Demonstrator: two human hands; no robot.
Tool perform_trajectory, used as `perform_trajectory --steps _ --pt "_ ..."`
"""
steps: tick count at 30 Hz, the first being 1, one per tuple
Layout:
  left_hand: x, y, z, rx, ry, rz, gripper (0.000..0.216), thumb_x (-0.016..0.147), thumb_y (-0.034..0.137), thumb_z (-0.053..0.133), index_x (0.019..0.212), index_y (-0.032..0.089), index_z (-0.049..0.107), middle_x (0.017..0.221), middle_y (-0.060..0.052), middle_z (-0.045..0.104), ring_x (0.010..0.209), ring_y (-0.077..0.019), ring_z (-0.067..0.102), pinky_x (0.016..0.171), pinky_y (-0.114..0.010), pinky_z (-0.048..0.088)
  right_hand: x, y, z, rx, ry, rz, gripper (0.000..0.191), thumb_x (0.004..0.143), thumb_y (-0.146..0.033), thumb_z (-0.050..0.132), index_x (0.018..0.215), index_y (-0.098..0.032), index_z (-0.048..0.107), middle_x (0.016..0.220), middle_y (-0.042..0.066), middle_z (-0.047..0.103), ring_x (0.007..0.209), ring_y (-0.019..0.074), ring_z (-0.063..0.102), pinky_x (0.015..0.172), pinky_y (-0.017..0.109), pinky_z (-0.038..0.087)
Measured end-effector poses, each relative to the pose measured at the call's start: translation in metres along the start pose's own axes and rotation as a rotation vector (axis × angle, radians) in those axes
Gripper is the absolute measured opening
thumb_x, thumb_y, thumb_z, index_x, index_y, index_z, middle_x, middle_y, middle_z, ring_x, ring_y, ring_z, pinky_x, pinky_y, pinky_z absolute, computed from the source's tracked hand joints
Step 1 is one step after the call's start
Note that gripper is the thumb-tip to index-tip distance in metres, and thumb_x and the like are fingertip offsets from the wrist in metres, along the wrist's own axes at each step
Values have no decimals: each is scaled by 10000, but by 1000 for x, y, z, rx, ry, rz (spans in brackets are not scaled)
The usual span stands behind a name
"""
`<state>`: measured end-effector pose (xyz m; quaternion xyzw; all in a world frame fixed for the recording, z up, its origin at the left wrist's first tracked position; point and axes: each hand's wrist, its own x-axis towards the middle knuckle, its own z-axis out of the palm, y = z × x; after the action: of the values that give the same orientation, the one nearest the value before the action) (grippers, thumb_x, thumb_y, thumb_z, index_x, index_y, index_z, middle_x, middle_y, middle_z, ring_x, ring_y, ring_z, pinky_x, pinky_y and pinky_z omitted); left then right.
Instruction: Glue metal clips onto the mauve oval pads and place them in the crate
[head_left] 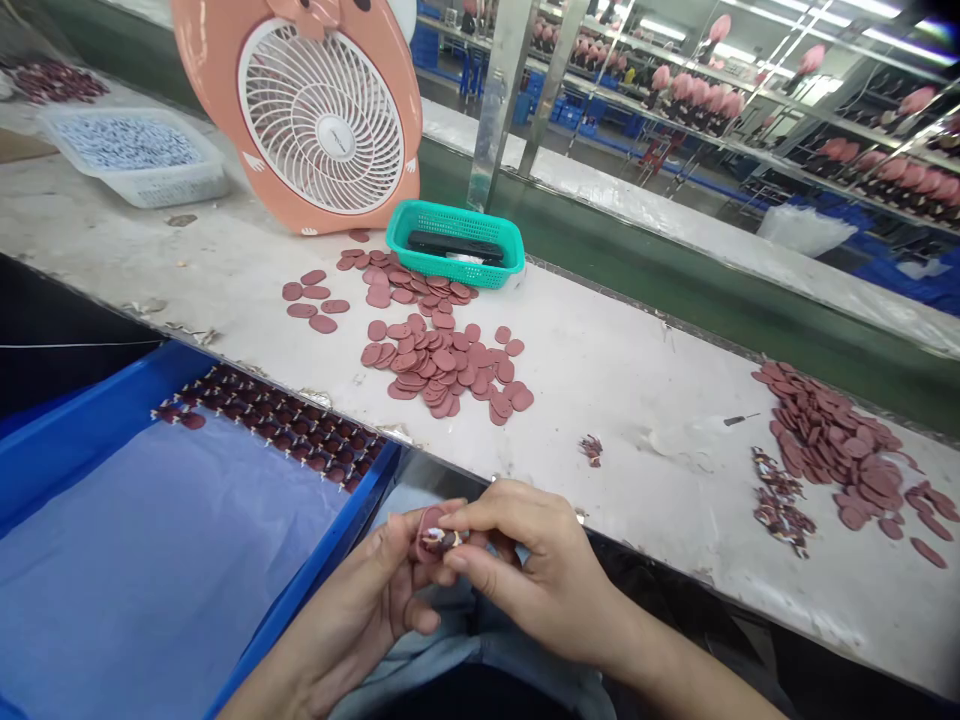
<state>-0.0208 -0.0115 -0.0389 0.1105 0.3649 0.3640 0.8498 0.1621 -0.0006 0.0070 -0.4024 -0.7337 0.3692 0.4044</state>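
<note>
Over my lap, my left hand pinches a flat, dull-red oval disc between thumb and fingers. My right hand meets it from the other side, its thumb and forefinger closed on a small dark-and-white figure piece that lies against the disc. Whether the two are joined I cannot tell. Beyond my hands, a heap of the same red discs lies on the white bench. One small dark figure piece rests by itself on the bench to the right of that heap.
At left stands a blue tray with rows of discs bearing figures on its lining. A green basket and an orange fan stand at the back. Farther right are another disc pile and clustered figure pieces. A white tub is at left.
</note>
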Motion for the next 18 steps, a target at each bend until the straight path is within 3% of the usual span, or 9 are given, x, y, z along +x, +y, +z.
perform_trajectory --steps 3,6,10,13,15,18 --pt "2 2 -6 21 211 146 585 606 588 870 1063 234 775 983 -75 742 752 -172 661 470 -194 543 5 10 15 -191 168 -148 150 930 -192 647 1058 -162 719 781 39 699 629 120 611 559 217 516" --pt "0 2 -10 99 439 399 405 579 473 931 852 227 761 780 -3 699 636 -134 592 455 -183 492 10 21 34 -436 268 -320 191 937 -156 633 1120 -134 680 791 63 715 663 157 644 582 265 541" --pt "-4 7 -9 178 442 521 350 556 424 952 751 213 752 736 -3 692 571 -114 523 476 -197 462 21 31 59 -613 261 -501 243 924 -124 634 1164 -84 650 726 59 708 590 169 624 518 298 497" --pt "-7 14 -10 194 492 566 317 586 440 936 718 213 759 685 17 657 532 -90 474 478 -183 439 32 33 74 -588 223 -520 194 920 -106 635 1112 -87 658 715 53 708 578 164 624 513 300 488" --pt "-10 19 -15 208 541 576 324 621 476 909 729 209 760 652 20 635 553 -104 507 490 -189 452 37 30 80 -571 208 -509 166 909 -118 656 1075 -102 666 702 46 706 553 156 609 491 297 473" --pt "-12 29 -38 282 659 591 380 658 532 865 800 204 736 783 -29 715 697 -180 645 538 -240 515 35 20 82 -553 190 -578 156 912 -161 643 1057 -110 669 635 27 681 487 148 579 446 297 449"
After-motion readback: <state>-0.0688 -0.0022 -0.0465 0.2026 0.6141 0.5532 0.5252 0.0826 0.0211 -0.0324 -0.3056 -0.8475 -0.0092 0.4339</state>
